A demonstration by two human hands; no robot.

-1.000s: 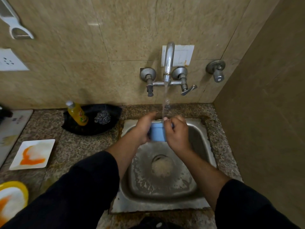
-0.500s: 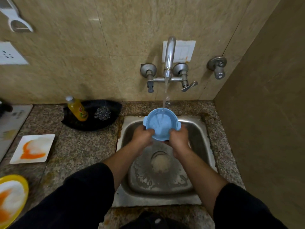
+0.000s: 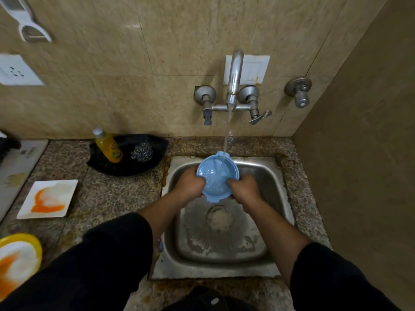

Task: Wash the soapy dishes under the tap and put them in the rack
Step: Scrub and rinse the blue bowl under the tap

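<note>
Rinsing | blue bowl (image 3: 215, 179) tilted open toward the tap (image 3: 233, 81) stream | left hand (image 3: 189, 184) and right hand (image 3: 243, 188) each grip its near rim | over sink (image 3: 276, 198)

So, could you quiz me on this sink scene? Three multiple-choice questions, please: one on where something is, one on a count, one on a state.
1. Where does the water from the steel wall tap land?
A. in the round light-blue plastic bowl
B. on the wall tiles
C. on a black sleeve

2. How many orange-smeared plates lie on the speckled granite counter?
A. none
B. two
C. four

3. How is the bowl held?
A. by the left hand alone
B. it lies loose, untouched
C. by both hands

Answers:
1 A: the stream falls straight into the bowl.
2 B: a white square plate and a yellow-rimmed round plate are in view.
3 C: the left hand and the right hand each grip the bowl.
</note>
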